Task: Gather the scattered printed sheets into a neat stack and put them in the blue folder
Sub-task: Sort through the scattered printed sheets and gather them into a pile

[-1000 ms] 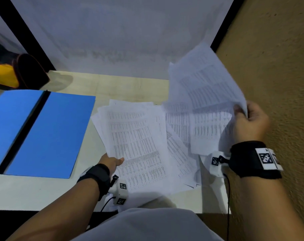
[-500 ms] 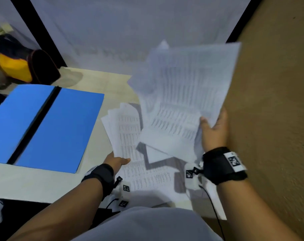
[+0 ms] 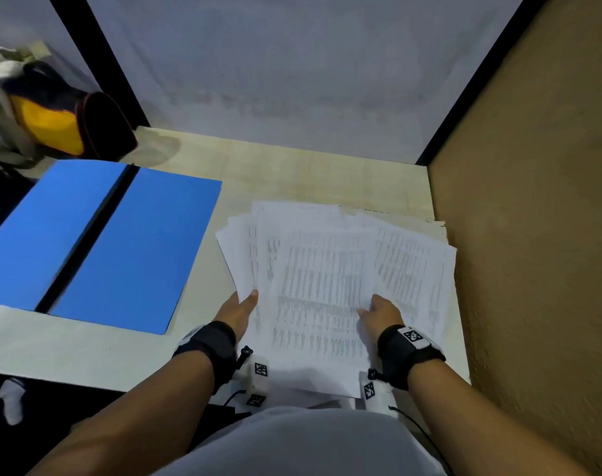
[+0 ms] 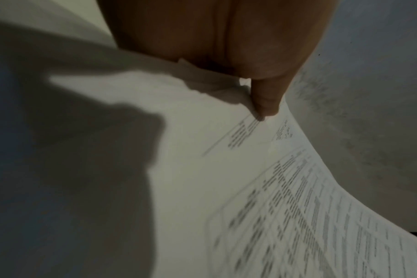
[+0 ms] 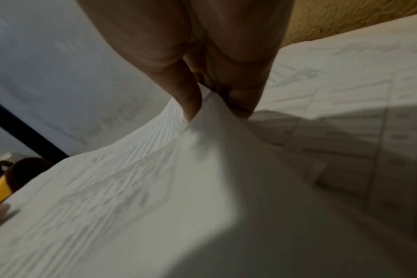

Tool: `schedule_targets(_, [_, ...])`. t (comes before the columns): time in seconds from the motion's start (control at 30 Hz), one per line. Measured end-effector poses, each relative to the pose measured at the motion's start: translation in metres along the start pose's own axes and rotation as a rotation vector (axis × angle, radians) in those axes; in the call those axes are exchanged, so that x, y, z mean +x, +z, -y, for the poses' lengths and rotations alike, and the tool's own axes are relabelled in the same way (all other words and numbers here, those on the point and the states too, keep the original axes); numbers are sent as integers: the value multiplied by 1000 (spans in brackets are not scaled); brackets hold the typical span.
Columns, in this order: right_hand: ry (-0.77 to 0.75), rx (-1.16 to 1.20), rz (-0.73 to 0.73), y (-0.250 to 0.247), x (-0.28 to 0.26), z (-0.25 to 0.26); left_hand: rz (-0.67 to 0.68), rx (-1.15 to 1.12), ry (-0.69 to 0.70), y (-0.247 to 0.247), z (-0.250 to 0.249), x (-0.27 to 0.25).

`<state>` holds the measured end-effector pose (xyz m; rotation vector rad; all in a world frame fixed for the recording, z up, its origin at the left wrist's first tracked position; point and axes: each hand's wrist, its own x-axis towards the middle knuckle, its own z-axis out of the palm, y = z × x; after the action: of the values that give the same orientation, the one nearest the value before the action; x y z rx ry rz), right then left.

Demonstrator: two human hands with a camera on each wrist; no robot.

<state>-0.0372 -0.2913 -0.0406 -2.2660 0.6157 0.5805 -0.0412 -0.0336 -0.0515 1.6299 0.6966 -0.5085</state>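
The printed sheets [image 3: 322, 286] lie fanned in a loose pile on the right half of the table, and some stick out over its near edge. My left hand [image 3: 246, 302] holds the pile's left edge, thumb on top [image 4: 265, 105], fingers hidden under the paper. My right hand [image 3: 370, 309] pinches the upper sheets [image 5: 155, 188] near the right side between thumb and fingers [image 5: 191, 101]. More sheets fan out to its right, close to the wall. The blue folder [image 3: 134, 255] lies open and flat to the left of the pile, a dark spine down its middle.
A brown textured wall [image 3: 533, 252] stands right beside the sheets. A yellow and black bag [image 3: 55, 128] sits at the back left corner. The pale table [image 3: 292, 170] ends at a white back panel. A white sock [image 3: 12, 400] lies on the floor, lower left.
My right hand has carried the lifted sheets left and down onto the pile under my left hand. The left hand has kept its place at the pile's left edge.
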Motion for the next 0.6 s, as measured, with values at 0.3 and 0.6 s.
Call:
schedule_targets(0.3, [-126, 44, 96, 7, -7, 12, 144, -4, 79, -10, 27, 29])
schedule_targets(0.6, [103, -233, -154, -34, 16, -13, 108, 134, 76, -19, 39, 43])
